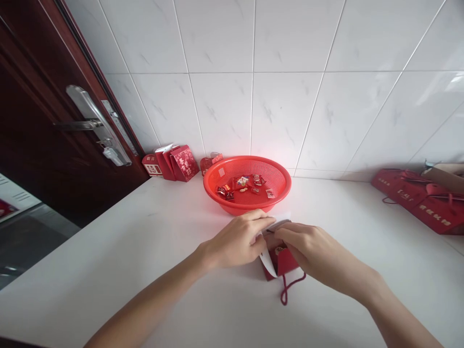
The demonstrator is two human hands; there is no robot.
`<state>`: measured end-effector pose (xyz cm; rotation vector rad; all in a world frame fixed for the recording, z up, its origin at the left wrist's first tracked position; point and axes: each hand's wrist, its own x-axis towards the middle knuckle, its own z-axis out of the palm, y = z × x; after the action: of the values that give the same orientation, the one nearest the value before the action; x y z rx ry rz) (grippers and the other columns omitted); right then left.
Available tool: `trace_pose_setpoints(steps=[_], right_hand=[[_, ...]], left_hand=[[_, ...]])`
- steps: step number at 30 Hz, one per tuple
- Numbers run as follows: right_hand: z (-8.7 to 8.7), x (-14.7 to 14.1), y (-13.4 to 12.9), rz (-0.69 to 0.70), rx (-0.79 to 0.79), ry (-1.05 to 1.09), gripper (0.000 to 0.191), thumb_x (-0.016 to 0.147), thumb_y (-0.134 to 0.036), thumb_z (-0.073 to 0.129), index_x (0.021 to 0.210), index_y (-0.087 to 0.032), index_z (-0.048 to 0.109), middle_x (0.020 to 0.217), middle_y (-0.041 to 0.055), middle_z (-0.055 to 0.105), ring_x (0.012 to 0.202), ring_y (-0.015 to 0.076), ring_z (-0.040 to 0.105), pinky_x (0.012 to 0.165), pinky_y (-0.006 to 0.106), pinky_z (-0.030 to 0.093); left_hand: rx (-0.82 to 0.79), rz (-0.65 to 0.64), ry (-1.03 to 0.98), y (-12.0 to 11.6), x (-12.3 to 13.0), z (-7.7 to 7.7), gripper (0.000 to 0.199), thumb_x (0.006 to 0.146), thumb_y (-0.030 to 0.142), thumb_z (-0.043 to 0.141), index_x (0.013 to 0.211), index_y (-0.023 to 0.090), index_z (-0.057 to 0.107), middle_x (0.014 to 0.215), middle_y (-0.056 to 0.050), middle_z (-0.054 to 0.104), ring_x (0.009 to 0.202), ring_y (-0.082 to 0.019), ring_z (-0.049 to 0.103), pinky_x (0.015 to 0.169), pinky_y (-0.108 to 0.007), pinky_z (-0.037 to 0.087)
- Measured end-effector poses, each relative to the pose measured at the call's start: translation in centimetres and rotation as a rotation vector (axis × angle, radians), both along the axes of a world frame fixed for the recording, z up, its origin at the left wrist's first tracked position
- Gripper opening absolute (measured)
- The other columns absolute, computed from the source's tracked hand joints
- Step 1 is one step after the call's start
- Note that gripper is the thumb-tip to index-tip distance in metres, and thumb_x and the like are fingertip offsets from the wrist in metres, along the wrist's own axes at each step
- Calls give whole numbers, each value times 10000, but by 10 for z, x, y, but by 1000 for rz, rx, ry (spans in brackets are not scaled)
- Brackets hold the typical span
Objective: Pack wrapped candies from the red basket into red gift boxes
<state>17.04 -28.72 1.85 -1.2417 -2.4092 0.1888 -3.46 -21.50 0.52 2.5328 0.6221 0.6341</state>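
Note:
A small red gift box [288, 261] with white inner flaps lies on the white table, its top open. My left hand [237, 239] is closed on its left flap, thumb and fingers at the edge. At the far right side, my right hand [313, 249] has its bent fingers at the opening, gripping the box wall; the fingertips are partly hidden. Inside shows a pale, peanut-like piece [279, 250]. A dark red cord [285, 292] trails from the box's near side. Just beyond stands a red plastic basket [232, 209] with several wrapped candies [257, 180] and a peanut [243, 190].
Several red boxes [184, 163] stand against the tiled wall [221, 111] at the back left. More red boxes with cords [416, 198] lie at the right. A dark door [39, 96] with a metal handle [81, 125] borders the table's left side.

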Motion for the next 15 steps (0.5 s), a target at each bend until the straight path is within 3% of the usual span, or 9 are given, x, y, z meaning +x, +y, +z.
trace_pose_setpoints(steps=[4,8,13,15], right_hand=[[-1,5,-4,-104,11,-85,353,872,30,435,907,-239,660,751,17,683,527,141,599,489,259,405],[0,6,-13,-123,-27,-135,365,870,10,438,993,-246,668,780,30,692,540,157,607,484,274,378],[14,15,-19,-79,-319,-128,231,895,-143,572,1052,-269,685,887,17,717,685,173,651,601,274,446],[20,19,-19,-42,-456,-113,279,842,-193,664,1104,-290,677,956,0,725,765,178,662,663,269,465]], left_hand=[[-8,-39,10,-3,3,-1,418,836,27,460,1177,179,649,1065,-66,665,930,-184,663,784,-284,547],[-24,-71,-26,-7,4,-1,444,860,40,468,1252,180,624,1159,-79,674,988,-188,668,842,-297,558],[1,-83,-29,-14,5,1,434,880,60,482,1282,144,622,1188,-97,664,998,-191,658,855,-298,552],[9,-78,-19,-16,5,1,433,884,60,481,1285,138,621,1173,-97,660,967,-184,655,834,-290,549]])
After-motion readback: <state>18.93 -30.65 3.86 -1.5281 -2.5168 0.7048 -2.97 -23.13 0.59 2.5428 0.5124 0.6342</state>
